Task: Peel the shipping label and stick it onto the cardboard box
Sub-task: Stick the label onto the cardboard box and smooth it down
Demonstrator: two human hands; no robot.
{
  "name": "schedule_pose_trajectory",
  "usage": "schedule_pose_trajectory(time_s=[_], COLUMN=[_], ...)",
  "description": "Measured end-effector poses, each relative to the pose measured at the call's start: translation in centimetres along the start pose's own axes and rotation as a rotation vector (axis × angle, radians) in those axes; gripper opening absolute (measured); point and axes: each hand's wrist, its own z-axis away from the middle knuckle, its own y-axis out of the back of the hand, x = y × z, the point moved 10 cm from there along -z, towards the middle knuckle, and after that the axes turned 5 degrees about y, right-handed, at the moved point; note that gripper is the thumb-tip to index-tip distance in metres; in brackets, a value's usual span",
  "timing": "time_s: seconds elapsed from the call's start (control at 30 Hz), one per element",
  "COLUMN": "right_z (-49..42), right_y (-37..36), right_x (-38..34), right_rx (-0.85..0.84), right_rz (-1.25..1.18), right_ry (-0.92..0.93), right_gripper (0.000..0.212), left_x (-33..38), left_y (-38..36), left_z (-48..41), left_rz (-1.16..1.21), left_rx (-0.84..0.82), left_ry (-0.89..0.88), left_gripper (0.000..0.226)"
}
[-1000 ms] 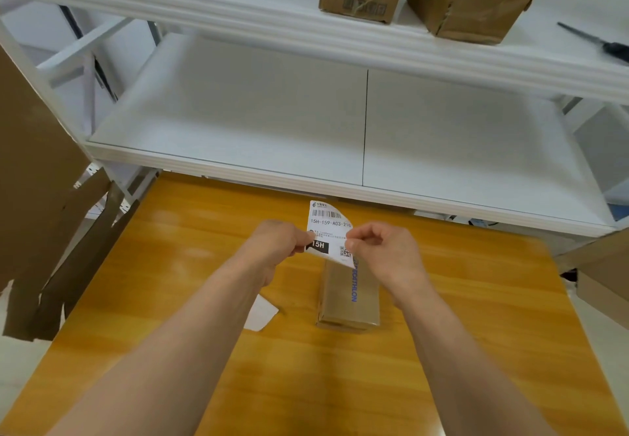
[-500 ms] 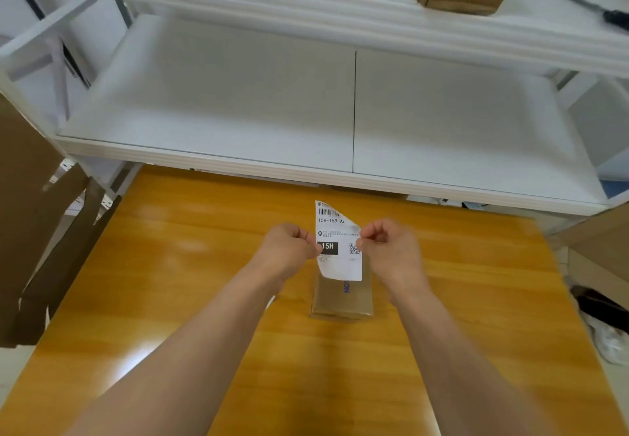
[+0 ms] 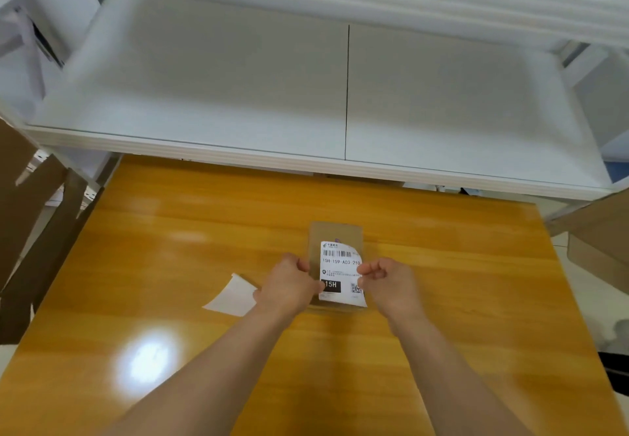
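Label over the box, both hands on it, not pressed down yet.

I've got the left hand [image 3: 289, 287] pinching the shipping label [image 3: 341, 274] at its left edge and the right hand [image 3: 386, 282] pinching the right edge, label held just above the cardboard box [image 3: 335, 233] mid-table [image 3: 459, 265]. Risks as I judge them: label's curled, esp. top-right corner, so it could touch early & wrinkle or land crooked; adhesive could catch my fingers. A white backing sheet [image 3: 231, 296] lies left of the box, well clear. The white shelf [image 3: 238, 95] stands behind the box, not in the way. Brown cardboard pieces [image 3: 30, 224] lean far left of it.
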Motion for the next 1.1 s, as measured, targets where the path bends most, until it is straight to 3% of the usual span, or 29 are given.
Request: schedule_pose_trajectory(time_s=[0.23,0.7,1.1], right_z=[-2.1,-3.7,-3.3], right_y=[-0.2,-1.3,-1.2], right_x=[-0.3,0.4,0.6], right_rx=[0.04,0.053,0.076], right_rz=[0.013,0.064,0.033], right_ry=[0.034,0.066,0.062], right_gripper=[0.026,0.036,0.024], left_x=[1.3,1.1,0.8], left_y=[0.9,-0.3,-0.6], left_z=[-1.7,-3.9,-3.9], left_rz=[-0.015,-0.112,-0.097], left_rx=[0.128,0.144,0.152], left_ry=[-0.021,0.028,-0.01], left_gripper=[0.035,0.04,0.038])
